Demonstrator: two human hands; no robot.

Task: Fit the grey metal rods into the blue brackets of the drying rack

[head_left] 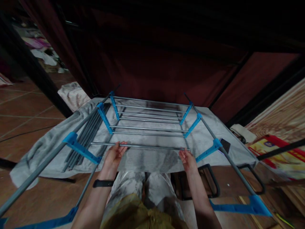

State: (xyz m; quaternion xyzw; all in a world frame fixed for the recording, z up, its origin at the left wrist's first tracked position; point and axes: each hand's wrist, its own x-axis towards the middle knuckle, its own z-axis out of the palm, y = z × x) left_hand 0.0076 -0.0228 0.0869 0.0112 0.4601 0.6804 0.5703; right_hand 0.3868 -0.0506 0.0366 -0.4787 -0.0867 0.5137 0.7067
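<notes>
A rod (pixel 152 146) is held crosswise over a cloth-covered table (pixel 164 160), in front of the wearer's lap and on the near side of the fitted crossbars (pixel 147 128). The left hand (pixel 114 156) supports it inward of its left end, thumb and fingers lightly pinching it, the other fingers loosely extended. The right hand (pixel 188 159) pinches close to the right end, its fingers slightly curled and near one another; how firm either grip is cannot be told. Blue brackets (pixel 83 152) join the rails (pixel 45 168) on each side, the nearest pair standing a little toward the wearer from the rod. Loose rods (pixel 88 135) lie beneath the left rail, and a phone (pixel 225 146) rests on the cloth at right.

The step in hand appears to be lining up the rod with the frame. It is probably best done with the rod level and parallel to the crossbars, both ends watched together. The left end overhangs its hand farther than the right, so centring the hold should steady it. Light pressure seems wise: pushing one end hard could skew the rod or spread the rails.
</notes>
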